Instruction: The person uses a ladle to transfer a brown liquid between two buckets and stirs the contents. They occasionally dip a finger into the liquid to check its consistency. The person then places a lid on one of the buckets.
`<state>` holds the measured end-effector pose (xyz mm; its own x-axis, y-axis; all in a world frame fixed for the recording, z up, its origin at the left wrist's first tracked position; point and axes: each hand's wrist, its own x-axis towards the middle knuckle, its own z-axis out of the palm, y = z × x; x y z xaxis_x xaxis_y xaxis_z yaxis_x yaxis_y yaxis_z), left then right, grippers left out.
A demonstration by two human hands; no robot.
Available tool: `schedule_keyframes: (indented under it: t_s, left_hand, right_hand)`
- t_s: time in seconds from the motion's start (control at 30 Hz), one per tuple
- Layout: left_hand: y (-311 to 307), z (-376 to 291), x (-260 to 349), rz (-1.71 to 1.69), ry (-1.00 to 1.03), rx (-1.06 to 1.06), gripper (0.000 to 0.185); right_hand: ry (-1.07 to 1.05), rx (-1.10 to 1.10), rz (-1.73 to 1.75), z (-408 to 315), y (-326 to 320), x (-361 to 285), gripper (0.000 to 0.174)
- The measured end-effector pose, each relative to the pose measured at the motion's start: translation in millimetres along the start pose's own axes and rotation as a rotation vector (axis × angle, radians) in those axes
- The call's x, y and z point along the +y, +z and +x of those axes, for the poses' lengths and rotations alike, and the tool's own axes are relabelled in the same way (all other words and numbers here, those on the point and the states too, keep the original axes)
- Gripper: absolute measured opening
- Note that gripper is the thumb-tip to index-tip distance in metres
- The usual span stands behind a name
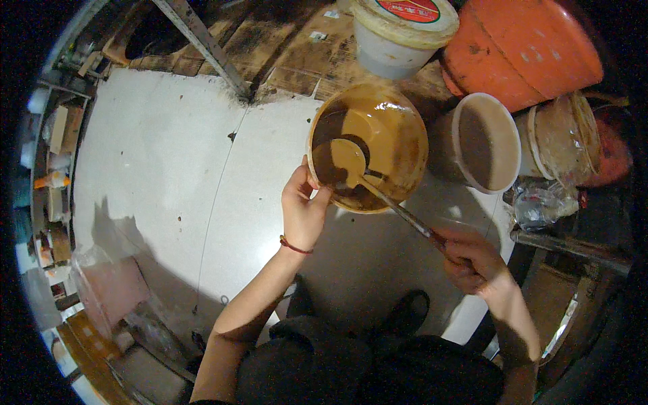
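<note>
A round bucket (415, 152) coated with yellow-brown stuff stands in front of me, its mouth towards me. My left hand (309, 202) grips the bucket's near left rim, thumb outside. In my right hand (471, 260) is the long handle of a ladle (405, 215), held at its far end. The ladle's round bowl, smeared the same yellow-brown, is inside the bucket at the left. A smooth layer of yellow-brown paste or liquid (392, 154) lies at the bottom. Shadow darkens part of the inside, and my right fingers are blurred.
Right of the bucket stand a pale tub (511, 147), a stained container (564, 136) and clear plastic wrapping (541, 205). Behind are a lidded white bucket (390, 50) and a large orange bin (526, 45). A metal leg (207, 48) meets the tiled floor (167, 152); flattened cardboard (288, 45) lies beyond.
</note>
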<state>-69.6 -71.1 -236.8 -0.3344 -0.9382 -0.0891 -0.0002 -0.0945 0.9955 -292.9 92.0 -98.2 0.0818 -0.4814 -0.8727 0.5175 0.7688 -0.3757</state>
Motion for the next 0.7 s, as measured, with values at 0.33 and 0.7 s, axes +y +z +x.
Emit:
schedule_keyframes:
  t_s: [0.33, 0.7]
  left_hand:
    - [-4, 4, 10, -0.125, -0.179, 0.039, 0.016]
    - [-3, 3, 15, -0.185, -0.191, 0.052, 0.017]
  right_hand:
    - [-0.097, -0.008, 0.176, -72, 2, 5, 0.049]
    - [-0.300, -0.008, 0.088, -96, 1, 5, 0.052]
